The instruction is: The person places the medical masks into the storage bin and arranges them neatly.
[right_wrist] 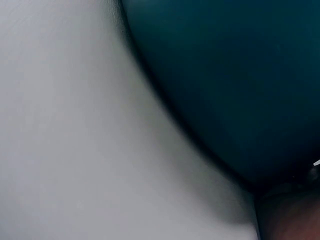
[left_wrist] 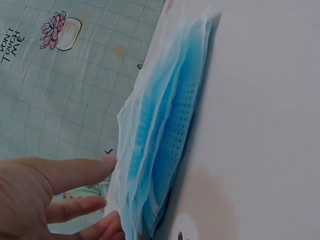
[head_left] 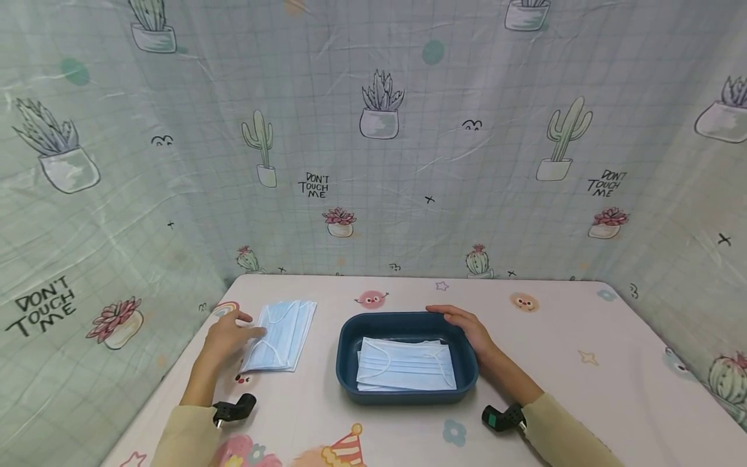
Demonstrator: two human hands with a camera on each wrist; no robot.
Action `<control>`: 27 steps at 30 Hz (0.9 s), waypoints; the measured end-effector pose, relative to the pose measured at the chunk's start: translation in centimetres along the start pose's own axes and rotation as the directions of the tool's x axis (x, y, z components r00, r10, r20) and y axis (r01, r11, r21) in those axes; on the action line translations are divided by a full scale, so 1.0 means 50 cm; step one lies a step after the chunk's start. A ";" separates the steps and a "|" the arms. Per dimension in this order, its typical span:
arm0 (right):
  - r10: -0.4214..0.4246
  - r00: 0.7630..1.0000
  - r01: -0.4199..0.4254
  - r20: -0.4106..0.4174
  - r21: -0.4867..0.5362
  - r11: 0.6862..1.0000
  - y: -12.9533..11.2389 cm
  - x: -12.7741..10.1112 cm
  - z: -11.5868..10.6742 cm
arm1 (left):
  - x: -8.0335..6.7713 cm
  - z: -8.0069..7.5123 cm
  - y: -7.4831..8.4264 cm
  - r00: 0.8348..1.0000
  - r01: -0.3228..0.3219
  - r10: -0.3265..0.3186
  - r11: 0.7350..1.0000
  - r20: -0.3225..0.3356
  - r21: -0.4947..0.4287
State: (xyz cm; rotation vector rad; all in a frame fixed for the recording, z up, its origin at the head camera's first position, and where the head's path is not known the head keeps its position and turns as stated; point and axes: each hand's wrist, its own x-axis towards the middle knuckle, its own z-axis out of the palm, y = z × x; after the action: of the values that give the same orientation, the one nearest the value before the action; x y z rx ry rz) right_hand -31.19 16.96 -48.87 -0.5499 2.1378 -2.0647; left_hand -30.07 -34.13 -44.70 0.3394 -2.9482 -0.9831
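Observation:
A stack of light blue face masks point(head_left: 281, 334) lies on the table at the left. My left hand point(head_left: 236, 329) touches its left edge with fingers stretched out; in the left wrist view the fingertips point(left_wrist: 102, 165) meet the edge of the mask stack point(left_wrist: 160, 145). A dark blue tray point(head_left: 345, 350) stands mid-table with several masks point(head_left: 405, 364) lying flat inside. My right hand point(head_left: 461, 322) rests on the tray's far right corner, fingers lying along the back rim. The right wrist view shows only the blurred tray wall point(right_wrist: 235, 80) up close.
The white table point(head_left: 583, 389) has cartoon prints and is bare to the right of the tray. A cactus-patterned curtain point(head_left: 408, 143) closes in the back and both sides. The table's left edge runs close beside my left arm.

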 end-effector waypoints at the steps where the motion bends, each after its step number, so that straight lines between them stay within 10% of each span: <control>1: -0.004 1.000 0.004 0.002 0.003 1.000 0.000 0.000 -0.001 | 0.001 -0.001 0.001 1.000 -0.001 0.001 1.000 0.009 0.013; 27: 0.013 1.000 -0.013 0.004 0.044 0.999 0.000 0.000 0.001 | -0.005 0.009 0.013 0.999 0.052 -0.051 0.997 0.014 -0.055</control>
State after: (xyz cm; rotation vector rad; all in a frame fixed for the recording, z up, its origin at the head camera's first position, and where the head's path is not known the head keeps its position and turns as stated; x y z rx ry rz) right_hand -31.19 16.90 -48.87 -0.5327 2.0827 -2.0965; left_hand -30.00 -33.29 -44.67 0.4115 -2.9311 -1.0738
